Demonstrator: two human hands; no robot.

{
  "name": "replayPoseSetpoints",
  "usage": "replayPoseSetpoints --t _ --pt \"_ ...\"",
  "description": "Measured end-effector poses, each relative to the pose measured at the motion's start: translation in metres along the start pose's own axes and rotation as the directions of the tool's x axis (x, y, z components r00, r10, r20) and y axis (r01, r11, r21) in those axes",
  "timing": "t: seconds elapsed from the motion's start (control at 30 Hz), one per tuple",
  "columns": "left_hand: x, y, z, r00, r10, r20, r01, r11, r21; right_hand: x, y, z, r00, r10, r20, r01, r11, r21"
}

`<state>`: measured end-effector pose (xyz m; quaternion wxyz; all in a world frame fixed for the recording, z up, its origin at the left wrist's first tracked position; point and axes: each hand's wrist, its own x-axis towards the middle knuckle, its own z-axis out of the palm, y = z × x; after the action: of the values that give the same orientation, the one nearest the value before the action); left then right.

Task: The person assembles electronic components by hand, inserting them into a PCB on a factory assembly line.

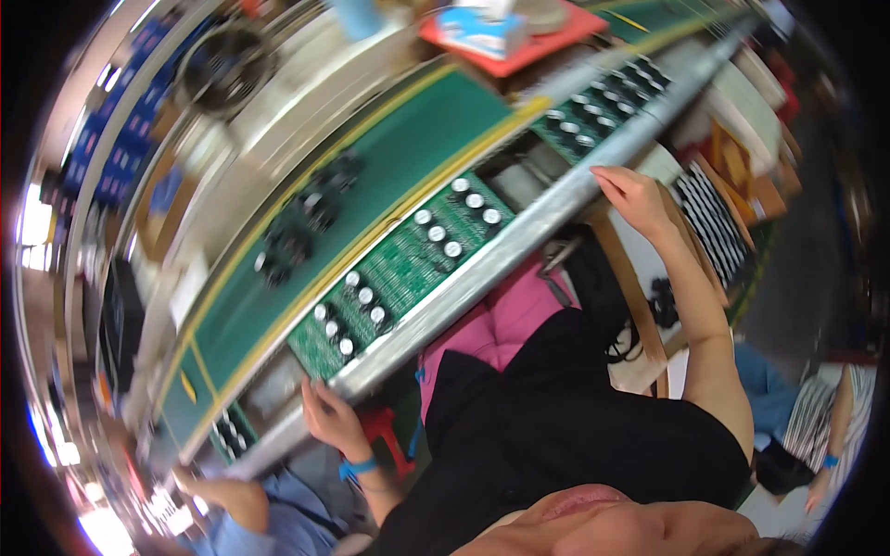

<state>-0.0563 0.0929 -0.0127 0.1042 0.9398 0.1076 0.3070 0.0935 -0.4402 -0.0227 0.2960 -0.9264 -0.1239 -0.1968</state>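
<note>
A long green circuit board (400, 269) with groups of round silver-topped capacitors lies along the metal rail (445, 301) of the line in front of me. My left hand (334, 422) is at the board's lower left end, its fingers slightly apart and the tips at or very near the corner. I cannot tell whether they touch it. Farther right, my right hand (635, 199) is held over the rail, away from that board, fingers stretched out and nothing visible in them. Beyond it, a second board (598, 111) with capacitors sits on the line.
Loose dark components (315, 208) lie in a row on the green bench mat (417, 125). Another board (232, 431) is farther left. A red tray (505, 60) holds a tissue box. Co-workers show at lower left (269, 519) and right (825, 417). Cartons (765, 195) stand at right.
</note>
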Motion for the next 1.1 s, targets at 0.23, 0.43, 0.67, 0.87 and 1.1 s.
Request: replayPoseSetpoints --t 0.23,0.43,0.67,0.87,1.1 --pt "0.022 0.003 -0.004 0.973 0.215 0.088 -0.197 0.964 -0.177 -0.088 0.017 -0.079 0.736 0.634 -0.238 -0.657 0.753 -0.028" --pt "0.032 0.010 0.000 0.969 0.096 0.229 -0.016 0.944 -0.328 -0.154 0.060 -0.074 0.638 0.765 0.087 -0.733 0.638 -0.234" --pt "0.033 0.014 0.012 0.953 0.099 0.286 0.036 0.900 -0.434 -0.194 0.113 0.008 0.838 0.532 -0.125 -0.475 0.597 -0.647" --pt "0.029 0.025 0.021 0.939 0.084 0.332 0.091 0.873 -0.480 -0.198 0.121 0.034 0.857 0.503 -0.111 -0.399 0.512 -0.760" --pt "0.033 0.051 0.029 0.911 0.116 0.397 0.134 0.825 -0.549 -0.176 0.097 0.008 0.852 0.326 -0.411 -0.482 0.796 -0.367"
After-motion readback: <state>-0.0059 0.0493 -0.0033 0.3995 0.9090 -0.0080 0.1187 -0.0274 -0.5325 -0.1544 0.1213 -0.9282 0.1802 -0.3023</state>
